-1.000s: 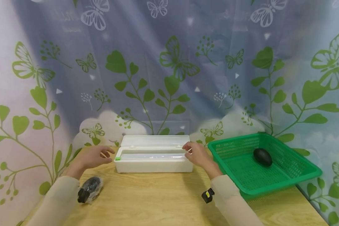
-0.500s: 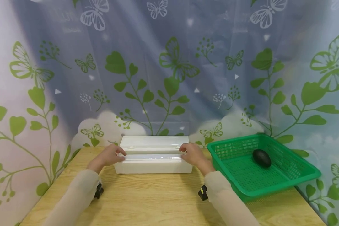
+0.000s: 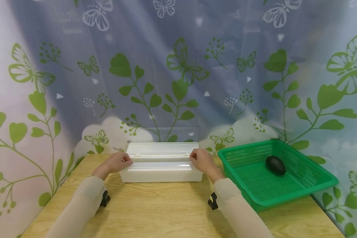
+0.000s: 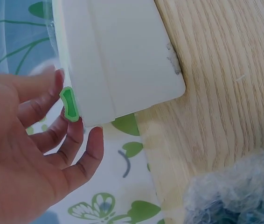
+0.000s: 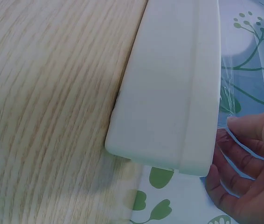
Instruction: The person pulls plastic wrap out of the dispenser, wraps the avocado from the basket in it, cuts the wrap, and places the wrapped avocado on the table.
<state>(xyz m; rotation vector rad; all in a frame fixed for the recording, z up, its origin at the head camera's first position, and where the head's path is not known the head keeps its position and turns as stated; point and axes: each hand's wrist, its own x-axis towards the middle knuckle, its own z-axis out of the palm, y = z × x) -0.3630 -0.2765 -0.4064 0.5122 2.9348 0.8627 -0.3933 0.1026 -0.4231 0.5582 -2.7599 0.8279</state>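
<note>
A long white cling film dispenser (image 3: 162, 175) lies across the table with its lid (image 3: 163, 148) raised at the back. Clear cling film (image 3: 162, 165) shows along its opening. At the dispenser's left end, my left hand (image 3: 116, 162) pinches the film's edge between thumb and forefinger. My right hand (image 3: 202, 159) does the same at the right end; in the right wrist view the film (image 5: 227, 93) stretches up from the fingertips in thin creases. A small green piece (image 4: 70, 105) sits at the dispenser's left end, among the left fingers.
To the right stands a green plastic basket (image 3: 256, 198) holding a dark oval fruit (image 3: 275, 165). A dark thing in crumpled clear wrap (image 4: 234, 200) lies by the left wrist, hidden by the arm in the head view. A patterned curtain (image 3: 178, 82) hangs behind the table.
My left hand has moved right, from beside the dispenser to its left end. Both hands' fingers have closed to pinch the film. The dispenser and basket have stayed put.
</note>
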